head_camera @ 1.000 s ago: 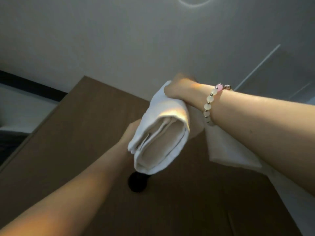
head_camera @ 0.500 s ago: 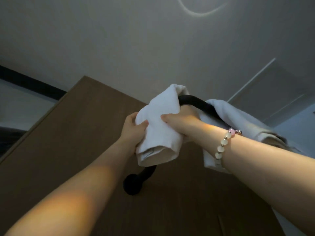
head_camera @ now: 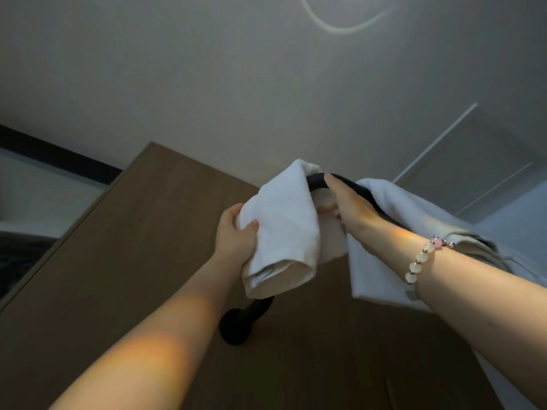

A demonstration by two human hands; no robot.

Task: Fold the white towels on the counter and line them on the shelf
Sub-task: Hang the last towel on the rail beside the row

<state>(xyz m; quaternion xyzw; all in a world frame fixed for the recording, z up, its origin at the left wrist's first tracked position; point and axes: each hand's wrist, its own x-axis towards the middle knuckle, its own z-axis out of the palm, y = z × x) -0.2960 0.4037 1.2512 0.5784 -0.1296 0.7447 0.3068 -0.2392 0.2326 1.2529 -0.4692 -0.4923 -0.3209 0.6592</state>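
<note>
White folded towel [head_camera: 281, 232] hangs over black curved rail [head_camera: 349, 184], long axis running down toward the viewer, open folded end lowest. Second towel [head_camera: 381, 220] draped just beside it, to the right. Left hand [head_camera: 235, 238] closed on the towel's left edge, thumb across the front. Right hand [head_camera: 349, 208] nearer the rail, fingers tucked behind the towel's right side; how tightly, cannot tell. Beaded bracelet [head_camera: 420, 258] on right wrist. Next: likely square it against its neighbour.

Towel [head_camera: 281, 220] soft cloth; rail [head_camera: 349, 184] matt black.
</note>
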